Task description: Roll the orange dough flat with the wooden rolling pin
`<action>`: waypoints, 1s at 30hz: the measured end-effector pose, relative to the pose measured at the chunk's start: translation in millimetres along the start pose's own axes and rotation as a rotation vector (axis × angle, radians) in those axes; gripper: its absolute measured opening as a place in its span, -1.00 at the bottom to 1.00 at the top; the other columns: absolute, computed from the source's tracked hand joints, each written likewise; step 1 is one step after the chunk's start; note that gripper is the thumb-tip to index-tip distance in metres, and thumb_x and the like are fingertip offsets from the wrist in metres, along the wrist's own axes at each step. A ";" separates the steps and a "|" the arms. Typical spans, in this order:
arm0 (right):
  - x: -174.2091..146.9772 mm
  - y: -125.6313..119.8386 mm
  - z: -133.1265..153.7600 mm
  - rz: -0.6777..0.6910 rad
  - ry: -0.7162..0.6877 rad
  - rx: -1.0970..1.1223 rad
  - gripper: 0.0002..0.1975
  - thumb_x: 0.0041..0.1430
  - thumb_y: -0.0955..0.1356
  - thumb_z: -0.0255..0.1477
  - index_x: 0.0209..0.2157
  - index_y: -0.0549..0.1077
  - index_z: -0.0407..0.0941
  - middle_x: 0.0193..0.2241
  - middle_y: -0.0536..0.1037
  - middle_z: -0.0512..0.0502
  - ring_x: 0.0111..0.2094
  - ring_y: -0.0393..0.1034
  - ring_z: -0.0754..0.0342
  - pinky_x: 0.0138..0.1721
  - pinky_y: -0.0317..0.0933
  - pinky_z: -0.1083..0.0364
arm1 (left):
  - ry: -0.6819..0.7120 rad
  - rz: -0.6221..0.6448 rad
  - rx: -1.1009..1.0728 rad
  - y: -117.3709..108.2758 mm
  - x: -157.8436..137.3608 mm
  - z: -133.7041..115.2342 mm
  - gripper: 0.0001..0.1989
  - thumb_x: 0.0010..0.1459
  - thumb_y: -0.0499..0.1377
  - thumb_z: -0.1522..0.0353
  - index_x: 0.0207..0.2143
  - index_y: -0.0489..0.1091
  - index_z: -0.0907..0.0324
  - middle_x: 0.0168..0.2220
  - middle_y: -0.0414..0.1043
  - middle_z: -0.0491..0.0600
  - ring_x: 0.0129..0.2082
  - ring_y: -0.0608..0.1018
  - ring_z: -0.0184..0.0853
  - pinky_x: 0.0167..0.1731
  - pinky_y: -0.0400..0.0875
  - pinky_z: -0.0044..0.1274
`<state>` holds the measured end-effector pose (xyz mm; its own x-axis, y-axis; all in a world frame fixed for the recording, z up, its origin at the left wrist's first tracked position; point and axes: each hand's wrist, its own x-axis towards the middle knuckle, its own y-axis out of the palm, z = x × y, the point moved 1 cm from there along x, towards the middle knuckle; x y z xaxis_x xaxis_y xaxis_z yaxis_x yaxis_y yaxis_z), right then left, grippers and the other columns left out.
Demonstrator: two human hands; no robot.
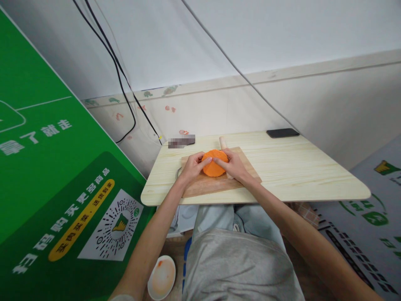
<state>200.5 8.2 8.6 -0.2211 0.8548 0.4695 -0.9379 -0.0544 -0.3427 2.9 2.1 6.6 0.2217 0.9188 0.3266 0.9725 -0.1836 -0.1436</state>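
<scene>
A flat, round piece of orange dough (pixel 214 169) is held over the wooden cutting board (pixel 203 187). My left hand (pixel 192 166) grips its left edge, with the thumb pressed on the face turned toward me. On the opposite edge my right hand (pixel 234 164) holds it the same way, and the two thumbs nearly meet near its top. Most of the fingers are hidden behind the disc. A wooden rolling pin (pixel 222 143) lies on the board, partly covered by my right hand and the dough.
The pale wood table (pixel 291 167) stands against the wall. A black phone (pixel 282 133) lies at its back right, a blurred-out item (pixel 181 141) at its back left. Below, a white dish (pixel 161 278) has orange residue. A green banner (pixel 72 179) rises on the left; cables hang along the wall.
</scene>
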 end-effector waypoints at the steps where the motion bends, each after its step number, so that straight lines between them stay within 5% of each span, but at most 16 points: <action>1: 0.2 0.0 -0.9 0.003 -0.003 -0.003 -0.58 0.24 0.44 0.01 -0.39 0.52 -0.08 -0.37 0.54 -0.07 -0.31 0.40 -0.03 -0.23 0.28 0.01 | 0.000 0.000 0.002 0.1 0.2 0.4 -0.42 0.08 0.42 -0.14 -0.39 0.48 0.21 -0.44 0.38 -0.14 -0.42 0.37 -0.40 -0.43 0.28 -0.58; 11: 0.6 -1.0 -8.5 -0.088 -0.019 0.032 -0.58 0.27 0.44 0.03 -0.27 0.58 -0.07 -0.28 0.58 -0.12 -0.24 0.45 -0.06 -0.12 0.37 -0.06 | -0.048 -0.008 -0.048 0.6 3.4 1.8 -0.42 0.02 0.46 -0.11 -0.29 0.59 0.24 -0.36 0.55 -0.07 -0.37 0.51 -0.35 -0.34 0.41 -0.55; 30: -0.3 -2.6 7.0 -0.066 0.086 0.140 -0.56 0.15 0.47 0.04 -0.40 0.48 -0.07 -0.44 0.46 0.00 -0.38 0.29 0.05 -0.33 0.24 0.06 | -0.039 0.004 -0.037 -1.3 0.2 1.8 -0.44 0.02 0.46 -0.10 -0.32 0.55 0.23 -0.38 0.50 -0.08 -0.38 0.48 -0.34 -0.35 0.40 -0.53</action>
<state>201.1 4.5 15.1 -0.1397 0.8997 0.4137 -0.9790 -0.0628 -0.1940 1.5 3.2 5.1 0.2237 0.9306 0.2896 0.9737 -0.1999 -0.1097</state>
